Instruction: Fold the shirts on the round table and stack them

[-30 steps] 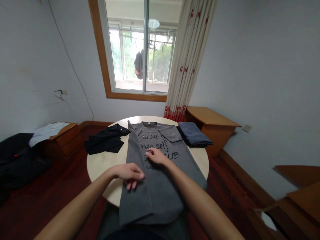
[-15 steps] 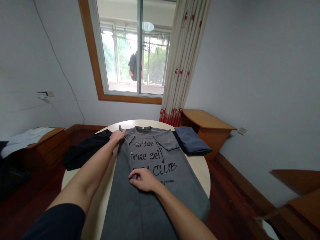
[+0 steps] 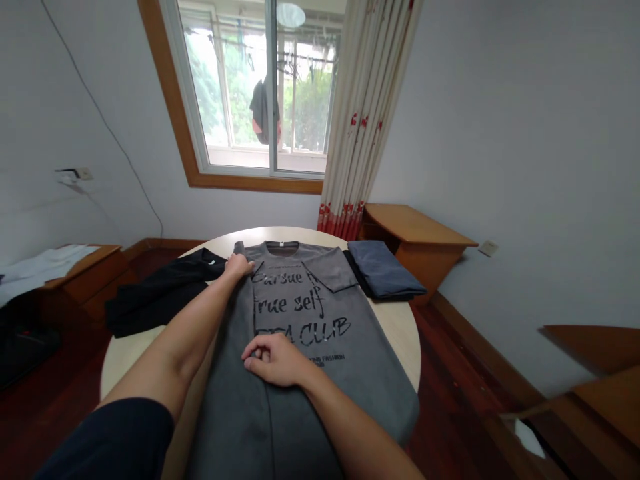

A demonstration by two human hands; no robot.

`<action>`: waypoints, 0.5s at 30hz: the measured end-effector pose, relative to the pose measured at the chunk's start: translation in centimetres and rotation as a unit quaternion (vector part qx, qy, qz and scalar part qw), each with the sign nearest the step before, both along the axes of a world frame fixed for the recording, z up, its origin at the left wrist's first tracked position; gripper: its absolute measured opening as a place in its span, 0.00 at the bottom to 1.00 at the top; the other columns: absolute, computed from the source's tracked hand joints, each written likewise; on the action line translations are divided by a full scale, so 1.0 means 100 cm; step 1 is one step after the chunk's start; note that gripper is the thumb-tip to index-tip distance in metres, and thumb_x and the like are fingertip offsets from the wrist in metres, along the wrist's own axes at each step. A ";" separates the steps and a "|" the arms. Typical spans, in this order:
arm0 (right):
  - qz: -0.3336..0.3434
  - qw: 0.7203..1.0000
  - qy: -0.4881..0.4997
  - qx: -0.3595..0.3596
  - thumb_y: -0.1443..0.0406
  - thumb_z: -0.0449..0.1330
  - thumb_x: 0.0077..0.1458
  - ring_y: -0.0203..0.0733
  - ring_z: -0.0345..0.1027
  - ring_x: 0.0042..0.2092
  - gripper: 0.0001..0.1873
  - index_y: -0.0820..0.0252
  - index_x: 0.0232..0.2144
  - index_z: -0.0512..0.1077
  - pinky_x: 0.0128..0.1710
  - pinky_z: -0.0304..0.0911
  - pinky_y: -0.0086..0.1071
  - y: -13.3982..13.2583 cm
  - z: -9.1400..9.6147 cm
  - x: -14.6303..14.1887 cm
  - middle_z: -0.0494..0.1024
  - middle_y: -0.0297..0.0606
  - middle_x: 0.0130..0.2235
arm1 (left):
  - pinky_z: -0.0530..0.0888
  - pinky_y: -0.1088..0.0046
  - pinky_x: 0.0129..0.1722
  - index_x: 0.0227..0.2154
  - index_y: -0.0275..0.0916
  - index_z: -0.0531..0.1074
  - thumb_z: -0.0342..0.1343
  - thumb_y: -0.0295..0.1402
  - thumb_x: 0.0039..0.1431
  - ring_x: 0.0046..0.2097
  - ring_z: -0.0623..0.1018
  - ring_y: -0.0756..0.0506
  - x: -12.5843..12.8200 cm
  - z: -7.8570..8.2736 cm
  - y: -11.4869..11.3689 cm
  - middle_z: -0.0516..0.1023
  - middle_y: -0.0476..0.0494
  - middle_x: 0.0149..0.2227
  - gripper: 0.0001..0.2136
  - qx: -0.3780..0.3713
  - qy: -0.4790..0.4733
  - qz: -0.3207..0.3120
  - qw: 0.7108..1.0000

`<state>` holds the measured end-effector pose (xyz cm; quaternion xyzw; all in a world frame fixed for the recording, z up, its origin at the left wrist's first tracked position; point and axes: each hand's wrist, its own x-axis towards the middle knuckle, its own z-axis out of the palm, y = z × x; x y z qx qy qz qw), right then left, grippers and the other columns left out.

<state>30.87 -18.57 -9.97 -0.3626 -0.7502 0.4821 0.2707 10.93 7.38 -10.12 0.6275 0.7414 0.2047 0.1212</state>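
A grey T-shirt (image 3: 320, 347) with black lettering lies face up on a round pale table (image 3: 400, 320); both long sides are folded inward. My left hand (image 3: 237, 267) reaches to the shirt's upper left shoulder and its fingers are closed on the folded edge there. My right hand (image 3: 273, 360) rests on the middle of the shirt with curled fingers pinching the inner fold edge. The shirt's hem hangs over the near table edge.
A black garment (image 3: 160, 293) lies on the table's left side. A folded blue garment (image 3: 383, 270) sits at the right. A wooden side table (image 3: 415, 230) stands by the red-patterned curtain (image 3: 365, 113). Another low cabinet (image 3: 85, 273) with white cloth is at the left.
My left hand went from the shirt's middle up to its left shoulder and stays there. My right hand slid down toward me along the fold. The camera moved closer.
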 end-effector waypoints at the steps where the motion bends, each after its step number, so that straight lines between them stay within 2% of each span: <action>1: -0.002 1.000 -0.002 0.002 0.70 0.64 0.53 0.30 0.56 0.24 0.05 0.59 0.34 0.79 0.26 0.53 0.25 0.000 0.000 0.000 0.67 0.26 0.23 | 0.71 0.55 0.51 0.42 0.25 0.76 0.59 0.45 0.60 0.57 0.73 0.25 0.000 -0.001 -0.002 0.75 0.16 0.50 0.22 -0.001 0.014 0.006 1.000; 5: -0.005 1.000 0.007 0.010 0.70 0.64 0.52 0.29 0.55 0.24 0.05 0.59 0.33 0.79 0.26 0.52 0.24 0.001 -0.002 0.000 0.66 0.25 0.23 | 0.73 0.62 0.48 0.40 0.24 0.76 0.57 0.41 0.62 0.50 0.77 0.30 -0.005 0.002 -0.009 0.79 0.21 0.44 0.19 -0.002 0.052 0.020 0.998; 8: -0.002 0.999 0.033 -0.022 0.70 0.64 0.52 0.28 0.55 0.22 0.03 0.61 0.32 0.77 0.24 0.50 0.23 0.003 -0.004 0.000 0.66 0.24 0.22 | 0.73 0.67 0.47 0.42 0.23 0.76 0.49 0.37 0.68 0.47 0.79 0.36 -0.001 0.009 -0.009 0.80 0.23 0.44 0.19 0.012 0.068 0.012 0.998; 12: 0.038 0.985 0.082 -0.146 0.68 0.63 0.53 0.29 0.62 0.19 0.03 0.61 0.33 0.74 0.21 0.53 0.23 0.004 -0.002 0.000 0.67 0.24 0.19 | 0.70 0.65 0.55 0.53 0.30 0.74 0.37 0.35 0.71 0.55 0.76 0.37 0.018 0.012 -0.005 0.77 0.28 0.55 0.23 0.054 0.097 -0.040 0.993; 15: 0.058 0.977 0.085 -0.189 0.67 0.60 0.55 0.32 0.65 0.18 0.04 0.62 0.34 0.73 0.21 0.56 0.23 0.005 0.000 0.001 0.67 0.23 0.16 | 0.66 0.63 0.61 0.58 0.35 0.71 0.34 0.38 0.71 0.63 0.70 0.38 0.030 0.005 -0.003 0.70 0.34 0.63 0.25 0.051 0.119 -0.095 0.987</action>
